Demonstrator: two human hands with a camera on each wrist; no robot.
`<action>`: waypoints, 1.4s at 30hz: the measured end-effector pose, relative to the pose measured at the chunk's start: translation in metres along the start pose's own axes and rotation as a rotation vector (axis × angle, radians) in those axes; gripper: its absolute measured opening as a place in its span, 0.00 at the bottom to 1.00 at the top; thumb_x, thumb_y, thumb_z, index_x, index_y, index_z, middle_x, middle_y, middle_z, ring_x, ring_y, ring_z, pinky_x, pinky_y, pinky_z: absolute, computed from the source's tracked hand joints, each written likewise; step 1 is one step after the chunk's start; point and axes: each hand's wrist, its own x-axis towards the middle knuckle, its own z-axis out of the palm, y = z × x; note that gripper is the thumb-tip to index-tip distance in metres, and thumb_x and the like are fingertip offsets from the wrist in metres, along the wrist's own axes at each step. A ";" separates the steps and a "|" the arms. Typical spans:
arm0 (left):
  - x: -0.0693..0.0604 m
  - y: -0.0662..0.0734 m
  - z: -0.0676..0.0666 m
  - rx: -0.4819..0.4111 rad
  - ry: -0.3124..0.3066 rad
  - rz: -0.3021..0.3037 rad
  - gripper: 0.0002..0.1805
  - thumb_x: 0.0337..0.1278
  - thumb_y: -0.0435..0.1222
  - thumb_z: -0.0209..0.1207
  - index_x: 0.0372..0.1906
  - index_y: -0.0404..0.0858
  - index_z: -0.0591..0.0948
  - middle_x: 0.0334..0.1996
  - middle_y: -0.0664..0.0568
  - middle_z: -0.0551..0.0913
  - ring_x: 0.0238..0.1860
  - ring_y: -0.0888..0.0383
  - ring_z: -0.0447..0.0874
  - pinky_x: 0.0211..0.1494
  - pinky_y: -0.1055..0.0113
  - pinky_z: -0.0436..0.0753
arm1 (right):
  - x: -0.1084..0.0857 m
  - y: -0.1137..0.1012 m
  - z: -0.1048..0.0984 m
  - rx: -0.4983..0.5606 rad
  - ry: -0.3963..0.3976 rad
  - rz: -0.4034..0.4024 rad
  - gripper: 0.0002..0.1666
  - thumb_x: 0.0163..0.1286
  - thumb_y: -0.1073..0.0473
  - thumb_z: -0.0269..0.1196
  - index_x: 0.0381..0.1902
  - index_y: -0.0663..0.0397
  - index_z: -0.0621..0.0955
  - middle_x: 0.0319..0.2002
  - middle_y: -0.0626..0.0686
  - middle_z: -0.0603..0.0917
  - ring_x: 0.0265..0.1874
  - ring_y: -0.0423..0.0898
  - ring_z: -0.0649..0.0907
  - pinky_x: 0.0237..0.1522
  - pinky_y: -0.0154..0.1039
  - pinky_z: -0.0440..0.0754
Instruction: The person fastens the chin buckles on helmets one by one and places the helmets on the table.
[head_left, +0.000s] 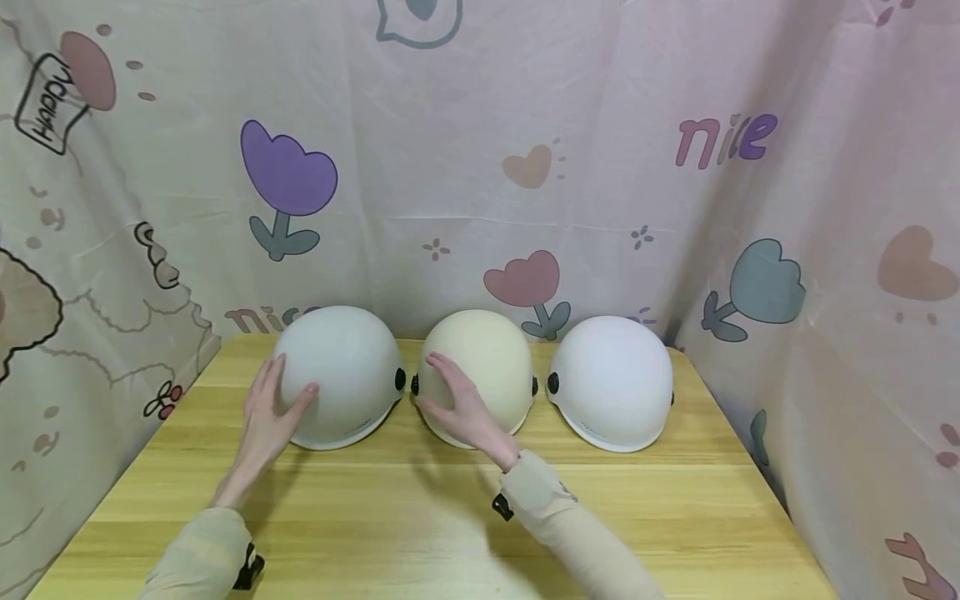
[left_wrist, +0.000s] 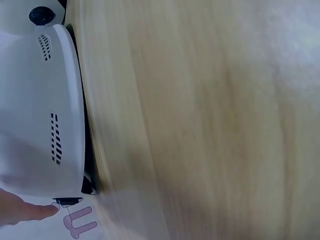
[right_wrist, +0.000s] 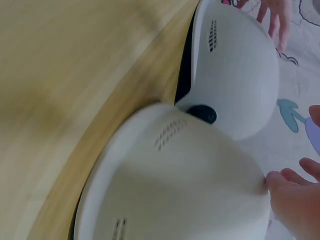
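Observation:
Three smooth helmets stand in a row on the table, crowns up. The left one is a pale grey helmet (head_left: pixel 341 367), the middle one a cream helmet (head_left: pixel 491 358), the right one a white helmet (head_left: pixel 615 379). My left hand (head_left: pixel 270 417) is at the grey helmet's left side, thumb and fingers spread. In the left wrist view one of its fingers (left_wrist: pixel 30 212) lies near the black side knob (left_wrist: pixel 67 201). Across the front of the cream helmet reaches my right hand (head_left: pixel 465 408), fingers apart. In the right wrist view a fingertip appears to touch the cream shell (right_wrist: pixel 200 185).
The helmets stand toward the back edge of the wooden table (head_left: pixel 390 533). Behind and beside them hangs a printed curtain (head_left: pixel 420 150) with flowers and words. Neighbouring helmets sit close, their black side knobs (head_left: pixel 401 379) in the narrow gaps.

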 end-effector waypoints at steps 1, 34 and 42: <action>0.000 0.000 0.000 0.000 -0.001 -0.001 0.47 0.69 0.53 0.57 0.82 0.48 0.45 0.82 0.38 0.36 0.79 0.26 0.34 0.66 0.16 0.45 | 0.002 0.000 0.003 0.004 -0.016 0.010 0.40 0.71 0.57 0.63 0.76 0.59 0.63 0.76 0.61 0.65 0.76 0.56 0.65 0.77 0.54 0.64; 0.013 -0.019 -0.007 -0.052 -0.058 -0.073 0.43 0.73 0.56 0.48 0.82 0.54 0.40 0.81 0.34 0.30 0.77 0.21 0.36 0.66 0.16 0.48 | 0.048 0.011 0.068 0.158 -0.179 0.183 0.50 0.77 0.49 0.57 0.82 0.54 0.42 0.82 0.60 0.48 0.80 0.57 0.55 0.79 0.53 0.60; 0.023 -0.024 -0.007 -0.033 -0.086 -0.086 0.45 0.72 0.59 0.48 0.82 0.56 0.37 0.80 0.35 0.26 0.76 0.19 0.34 0.65 0.16 0.50 | 0.057 0.012 0.076 0.151 -0.161 0.219 0.51 0.76 0.47 0.58 0.82 0.53 0.43 0.82 0.57 0.46 0.82 0.54 0.51 0.81 0.52 0.55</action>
